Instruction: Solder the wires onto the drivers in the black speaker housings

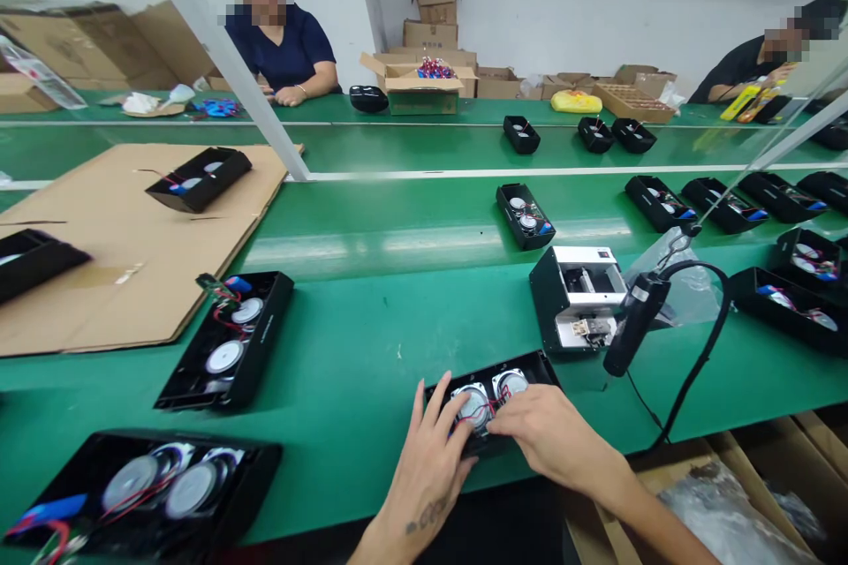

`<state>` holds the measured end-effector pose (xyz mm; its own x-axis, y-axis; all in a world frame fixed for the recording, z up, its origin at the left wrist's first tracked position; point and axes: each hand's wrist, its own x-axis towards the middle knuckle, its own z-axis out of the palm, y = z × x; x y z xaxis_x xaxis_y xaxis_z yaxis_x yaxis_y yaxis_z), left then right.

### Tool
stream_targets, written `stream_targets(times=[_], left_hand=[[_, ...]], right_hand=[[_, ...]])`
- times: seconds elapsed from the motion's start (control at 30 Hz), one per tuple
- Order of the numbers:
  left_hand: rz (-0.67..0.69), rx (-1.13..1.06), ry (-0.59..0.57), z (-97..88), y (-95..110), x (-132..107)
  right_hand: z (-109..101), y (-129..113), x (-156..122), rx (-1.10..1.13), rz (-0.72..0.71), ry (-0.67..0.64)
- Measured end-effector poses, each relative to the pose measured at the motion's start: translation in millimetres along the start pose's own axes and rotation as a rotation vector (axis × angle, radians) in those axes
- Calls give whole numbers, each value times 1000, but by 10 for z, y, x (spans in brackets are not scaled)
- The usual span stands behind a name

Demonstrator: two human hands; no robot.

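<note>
A black speaker housing (530, 368) with two round drivers and red wires lies at the near edge of the green bench. My left hand (434, 450) rests on its left part with fingers stretched out over the left driver. From the right, my right hand (547, 433) reaches in, its fingers bent and pressed onto the wires between the drivers. A black electric screwdriver (636, 322) hangs on a cord just right of the housing. Behind it stands a small black and white box-shaped machine (578, 296).
More open speaker housings lie at the left (229, 340), lower left (142, 490), on a cardboard sheet (125, 238), and in rows at the right (722, 203). Two people sit across the belt. Cardboard boxes (420, 84) stand at the back, another carton (729, 494) at lower right.
</note>
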<state>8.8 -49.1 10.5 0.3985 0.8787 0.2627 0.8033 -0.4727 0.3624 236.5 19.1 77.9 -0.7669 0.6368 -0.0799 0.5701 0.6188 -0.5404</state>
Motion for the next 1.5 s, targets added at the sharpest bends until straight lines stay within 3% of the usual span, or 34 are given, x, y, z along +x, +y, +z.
stream_targets(times=[0.33,0.53,0.7,0.83,1.0,1.13,1.5], left_hand=[[23,-34,50,56,9,-5],[32,-37,14,62,10,5],[35,26,-5,104,41,18],[33,-33,-77,9,-63,221],[-29,-306,-357,-256,-403,742],[-70,-393,-435,-392,-601,1048],[-131,-471,-487,-399,-621,1111]], right_hand=[[38,-2,110,-8,-8,-182],[96,16,-22,59,16,-117],[244,19,-80,-42,-9,-72],[197,-4,38,-88,13,-60],[-151,31,420,-114,93,-153],[-386,102,696,-100,140,-197],[-293,175,777,-105,154,-173]])
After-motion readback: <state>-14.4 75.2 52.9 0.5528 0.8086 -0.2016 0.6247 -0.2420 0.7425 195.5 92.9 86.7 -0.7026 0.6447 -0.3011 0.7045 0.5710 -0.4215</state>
